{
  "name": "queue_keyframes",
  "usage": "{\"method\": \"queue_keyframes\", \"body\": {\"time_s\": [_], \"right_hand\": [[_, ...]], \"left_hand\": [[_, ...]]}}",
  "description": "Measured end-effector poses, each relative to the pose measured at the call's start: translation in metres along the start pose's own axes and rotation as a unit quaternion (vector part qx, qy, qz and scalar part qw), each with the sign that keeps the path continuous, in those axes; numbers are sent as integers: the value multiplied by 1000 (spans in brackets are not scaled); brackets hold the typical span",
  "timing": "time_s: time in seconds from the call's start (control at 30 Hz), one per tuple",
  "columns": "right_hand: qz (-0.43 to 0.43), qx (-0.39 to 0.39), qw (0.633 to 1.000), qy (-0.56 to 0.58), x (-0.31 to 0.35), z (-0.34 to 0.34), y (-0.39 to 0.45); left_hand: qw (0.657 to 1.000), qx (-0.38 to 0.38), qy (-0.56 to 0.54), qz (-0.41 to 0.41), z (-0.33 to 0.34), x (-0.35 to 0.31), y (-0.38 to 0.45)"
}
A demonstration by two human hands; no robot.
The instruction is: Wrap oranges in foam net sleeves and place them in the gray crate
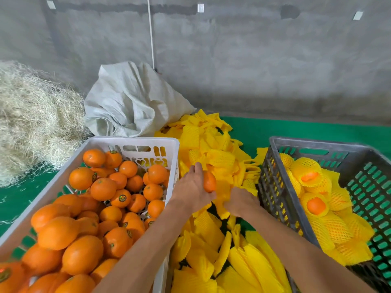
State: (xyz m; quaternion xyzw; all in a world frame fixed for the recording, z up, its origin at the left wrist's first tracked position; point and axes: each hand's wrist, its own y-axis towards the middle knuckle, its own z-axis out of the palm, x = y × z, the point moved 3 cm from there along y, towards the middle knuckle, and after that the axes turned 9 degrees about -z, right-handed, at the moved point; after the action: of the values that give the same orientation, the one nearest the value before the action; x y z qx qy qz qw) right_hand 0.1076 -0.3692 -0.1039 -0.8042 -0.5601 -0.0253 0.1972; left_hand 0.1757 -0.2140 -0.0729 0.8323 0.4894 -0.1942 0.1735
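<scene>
A bare orange, round and glossy, sits in the person's left hand, whose fingers and thumb curl around it, holding it above the pile of foam net sleeves that fills the gap between 2 crates. The right hand is just beside it, lower and to the right, pressed down into the yellow sleeves; its fingers are hidden in the foam, so I cannot tell whether it has hold of 1. The move ahead likely turns on this: the sleeve must come up from the right hand to meet the orange on its left, with its open end facing the fruit. The sleeves are flat, soft, bright yellow tubes of diamond mesh, lying in every direction. To the right stands the gray crate, hard slotted plastic, holding several oranges already wrapped in yellow netting; it is nearer the right hand. To the left, a white crate is heaped with unwrapped oranges, some with small round stickers. Behind are a crumpled white woven sack, a mound of pale straw, a green floor covering and a gray concrete wall.
</scene>
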Motion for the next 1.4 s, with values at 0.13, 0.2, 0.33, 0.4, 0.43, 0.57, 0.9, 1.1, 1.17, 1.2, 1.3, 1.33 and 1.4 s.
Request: {"method": "queue_keyframes", "body": {"time_s": [0.13, 0.2, 0.33, 0.4, 0.43, 0.57, 0.9, 1.1, 1.17, 1.2, 1.3, 1.33, 1.4], "right_hand": [[-12, -122, 951, 285, -3, -47, -3], [-38, -140, 898, 415, 2, -52, -7], [-81, -78, 843, 526, 11, -49, -14], [-99, -90, 847, 515, 14, -51, -15], [-99, -101, 847, 513, 15, -52, -15], [-94, -104, 829, 542, 13, -61, -12], [-120, -186, 801, 556, 24, -66, -21], [66, -90, 536, 837, 22, -62, -15], [87, -55, 560, 822, 26, -61, -18], [96, -44, 571, 814, 29, -59, -19], [103, -33, 599, 793, 34, -59, -20], [108, -41, 612, 783, 35, -59, -19], [120, -60, 646, 751, 34, -60, -17]], "left_hand": [[997, 12, -60, 48, 4, -6, 2], [995, 26, -50, 79, 8, -7, 4], [987, 55, -151, 10, 9, 0, 10], [972, 82, -216, -45, 8, 2, 12], [965, 95, -235, -59, 9, 1, 12], [910, 167, -367, -98, 7, -7, 13], [832, 121, -501, -207, 5, 5, 22], [806, 130, -535, -216, 2, 2, 20], [782, 137, -555, -248, -2, -1, 18], [766, 151, -567, -263, -3, -2, 17], [699, 227, -616, -284, -7, -6, 12], [674, 248, -630, -294, -8, -6, 11], [645, 278, -638, -315, -9, -4, 9]]}}
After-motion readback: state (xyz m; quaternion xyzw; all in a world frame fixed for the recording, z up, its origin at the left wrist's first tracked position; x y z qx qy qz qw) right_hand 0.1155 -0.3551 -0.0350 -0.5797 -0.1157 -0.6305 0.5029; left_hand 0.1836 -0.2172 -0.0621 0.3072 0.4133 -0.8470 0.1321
